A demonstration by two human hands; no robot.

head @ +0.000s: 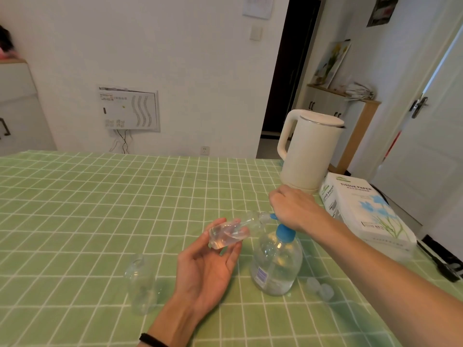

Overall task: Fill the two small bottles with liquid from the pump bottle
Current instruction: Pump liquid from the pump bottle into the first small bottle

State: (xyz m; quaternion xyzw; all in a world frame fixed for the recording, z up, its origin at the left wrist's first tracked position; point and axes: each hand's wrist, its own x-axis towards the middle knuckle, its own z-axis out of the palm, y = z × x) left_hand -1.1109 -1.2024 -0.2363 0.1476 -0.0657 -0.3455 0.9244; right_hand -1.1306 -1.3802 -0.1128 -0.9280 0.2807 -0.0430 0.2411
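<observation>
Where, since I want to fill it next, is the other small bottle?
Head view, lower left: the other small bottle stands on the tablecloth just left of the left hand and its wrist, with the pump bottle farther right.

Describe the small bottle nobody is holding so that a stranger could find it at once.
Start at the green checked table and find the blue-topped pump bottle. Left of it, past the left hand, a clear small bottle stands upright alone. Unlike the tilted bottle held in that hand at the spout, nobody touches it.
</observation>
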